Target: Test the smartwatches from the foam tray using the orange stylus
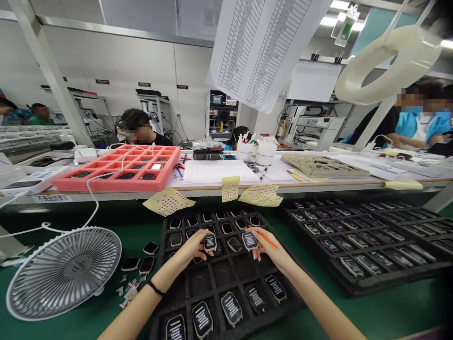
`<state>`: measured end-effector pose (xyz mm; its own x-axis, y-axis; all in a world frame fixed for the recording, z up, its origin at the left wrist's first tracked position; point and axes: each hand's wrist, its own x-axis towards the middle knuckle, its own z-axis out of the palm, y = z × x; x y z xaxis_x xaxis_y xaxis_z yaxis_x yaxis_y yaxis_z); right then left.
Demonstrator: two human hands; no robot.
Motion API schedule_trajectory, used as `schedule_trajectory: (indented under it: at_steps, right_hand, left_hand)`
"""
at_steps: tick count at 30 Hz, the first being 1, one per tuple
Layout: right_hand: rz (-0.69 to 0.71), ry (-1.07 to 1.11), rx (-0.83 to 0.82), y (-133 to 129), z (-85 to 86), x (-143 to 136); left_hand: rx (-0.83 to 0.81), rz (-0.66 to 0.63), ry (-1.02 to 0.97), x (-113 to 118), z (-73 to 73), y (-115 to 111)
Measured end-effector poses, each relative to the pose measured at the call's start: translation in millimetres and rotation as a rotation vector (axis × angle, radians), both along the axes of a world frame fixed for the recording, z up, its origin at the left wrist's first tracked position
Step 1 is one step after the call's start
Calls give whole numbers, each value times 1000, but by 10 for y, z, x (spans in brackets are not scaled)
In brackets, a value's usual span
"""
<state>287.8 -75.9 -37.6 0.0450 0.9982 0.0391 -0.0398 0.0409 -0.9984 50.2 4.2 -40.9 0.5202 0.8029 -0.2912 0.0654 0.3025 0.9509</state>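
Observation:
My left hand [198, 245] is closed on a smartwatch body [210, 242] with lines of white text on its lit screen. A second lit smartwatch body [249, 241] is gripped by my right hand [264, 245], which also has an orange pen-like stick [264, 236] lying across it. Both hands are over a black compartment tray [216, 279]. Dark-screened watch bodies fill the tray's far rows, while several in its near rows, such as one watch body [231, 308], show white text. Some middle compartments hold nothing.
A white fan [65, 271] stands at left, beside three loose watch bodies [146, 265] and paper scraps [130, 292]. Another black tray of watches [368, 236] lies at right. On the shelf ahead sits a pink foam tray [116, 172]. Paper sheets [262, 52] and a tape roll [389, 61] hang above.

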Motion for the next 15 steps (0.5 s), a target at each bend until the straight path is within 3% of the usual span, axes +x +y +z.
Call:
schedule_trajectory:
  at_steps: [3,6,10,15]
  right_hand:
    - [101,156,-52,191,156,-272]
    - [219,220,-18,373,181,-536]
    - [228,234,35,487,61,-726]
    - [186,157,27,442,-116,-738]
  left_hand:
    - [35,91,-23,-160,-75,50]
    - [59,188,-76,-224,-158,91]
    - [140,220,-101,-238,-229,109]
    - [297,170,-113,-229,-202,32]
